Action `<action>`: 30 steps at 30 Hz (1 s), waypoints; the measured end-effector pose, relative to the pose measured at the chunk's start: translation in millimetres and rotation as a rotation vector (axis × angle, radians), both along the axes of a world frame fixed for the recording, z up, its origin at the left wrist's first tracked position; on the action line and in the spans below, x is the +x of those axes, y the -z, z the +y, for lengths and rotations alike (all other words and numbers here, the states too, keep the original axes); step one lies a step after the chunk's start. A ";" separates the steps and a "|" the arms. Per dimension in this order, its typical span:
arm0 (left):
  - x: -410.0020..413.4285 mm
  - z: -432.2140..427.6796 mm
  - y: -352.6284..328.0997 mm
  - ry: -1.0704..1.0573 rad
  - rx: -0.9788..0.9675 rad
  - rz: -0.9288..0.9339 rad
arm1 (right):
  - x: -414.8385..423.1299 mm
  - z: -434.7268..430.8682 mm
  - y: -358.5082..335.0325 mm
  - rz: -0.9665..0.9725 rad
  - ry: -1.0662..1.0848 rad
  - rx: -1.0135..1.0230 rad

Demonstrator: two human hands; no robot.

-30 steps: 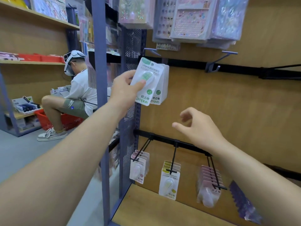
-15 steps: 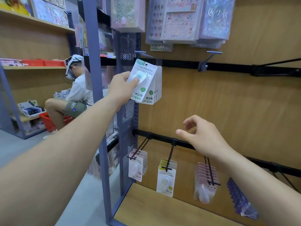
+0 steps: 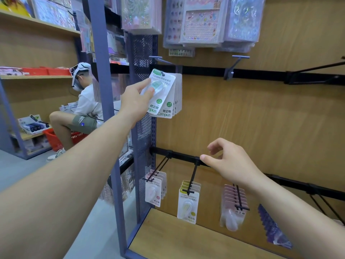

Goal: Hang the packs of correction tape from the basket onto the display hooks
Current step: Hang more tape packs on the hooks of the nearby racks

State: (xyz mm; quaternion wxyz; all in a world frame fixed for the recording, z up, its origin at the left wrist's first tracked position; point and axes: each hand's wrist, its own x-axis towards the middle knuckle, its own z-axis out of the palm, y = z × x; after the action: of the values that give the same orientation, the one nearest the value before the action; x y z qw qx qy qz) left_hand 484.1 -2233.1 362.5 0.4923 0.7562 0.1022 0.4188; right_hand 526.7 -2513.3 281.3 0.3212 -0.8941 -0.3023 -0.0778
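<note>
My left hand (image 3: 136,101) pinches a white-and-green pack of correction tape (image 3: 163,90) at the upper left display hook (image 3: 162,72). The hook's dark tip shows through the pack's top hole. The pack is tilted and sits in front of several matching green packs (image 3: 177,94) hanging on that hook. My right hand (image 3: 229,163) hovers lower down, in front of the lower black rail (image 3: 179,156), fingers loosely curled and holding nothing. No basket of mine is in view.
Lower hooks carry pink packs (image 3: 154,191), yellow packs (image 3: 187,204) and more pink packs (image 3: 233,208) above a wooden shelf (image 3: 177,240). A bare hook (image 3: 235,66) is on the upper rail. Sticker sheets (image 3: 201,21) hang above. A person (image 3: 84,109) sits left by a red basket (image 3: 54,139).
My left hand has brought the green pack up against the hanging packs, and its hole now sits on the hook's tip. My right hand has dropped toward the lower rail.
</note>
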 end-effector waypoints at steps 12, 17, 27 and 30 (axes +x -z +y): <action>-15.7 -24.5 13.7 -0.091 0.317 0.233 | -13.2 -6.6 10.7 -0.007 0.027 -0.132; -55.3 -62.4 74.7 0.008 0.374 0.429 | -28.0 -29.5 15.5 0.033 0.059 -0.170; -123.1 -169.8 280.6 0.410 0.591 1.004 | -72.7 -117.8 159.9 0.267 0.149 -0.368; -140.6 -188.0 345.1 0.443 0.520 1.111 | -83.5 -143.7 229.4 0.427 0.161 -0.418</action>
State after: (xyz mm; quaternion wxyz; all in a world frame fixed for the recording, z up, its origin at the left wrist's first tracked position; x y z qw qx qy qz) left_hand 343.5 -2421.1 17.4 0.2416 0.9577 0.0785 -0.1349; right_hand 443.2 -2657.0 51.9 0.1794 -0.9580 -0.1657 0.1504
